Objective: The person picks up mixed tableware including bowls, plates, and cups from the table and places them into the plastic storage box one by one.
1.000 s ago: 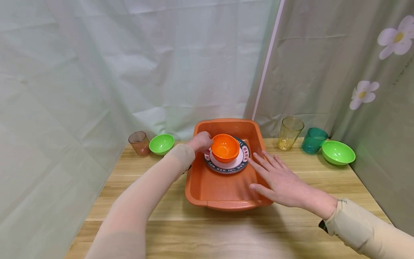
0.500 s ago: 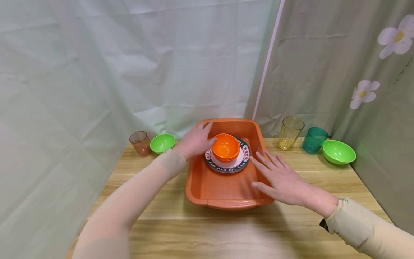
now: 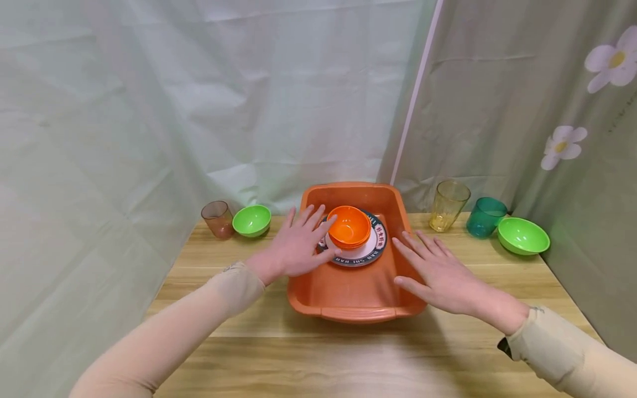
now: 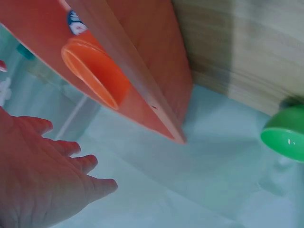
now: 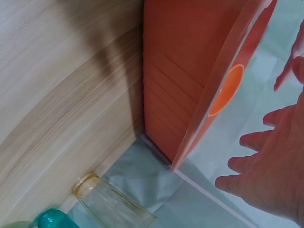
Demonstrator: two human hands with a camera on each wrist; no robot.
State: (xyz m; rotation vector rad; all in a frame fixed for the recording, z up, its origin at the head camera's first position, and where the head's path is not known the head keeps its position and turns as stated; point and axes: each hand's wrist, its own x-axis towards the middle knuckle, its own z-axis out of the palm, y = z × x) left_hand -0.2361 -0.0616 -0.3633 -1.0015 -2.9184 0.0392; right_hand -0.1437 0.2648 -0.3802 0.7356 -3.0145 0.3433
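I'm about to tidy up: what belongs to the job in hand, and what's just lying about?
Likely in the job: orange basin, plate, stacked orange bowls.
Seemingly lying about: pinkish cup, left green bowl, yellow glass, teal cup, right green bowl.

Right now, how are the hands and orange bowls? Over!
Left hand, right hand: spread, empty. Orange bowls stacked on plate inside tub. Left hand partly hides plate in head view.

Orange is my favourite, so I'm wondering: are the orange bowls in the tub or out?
In. The orange bowls sit on the plate, and the walls of the tub rise around them.
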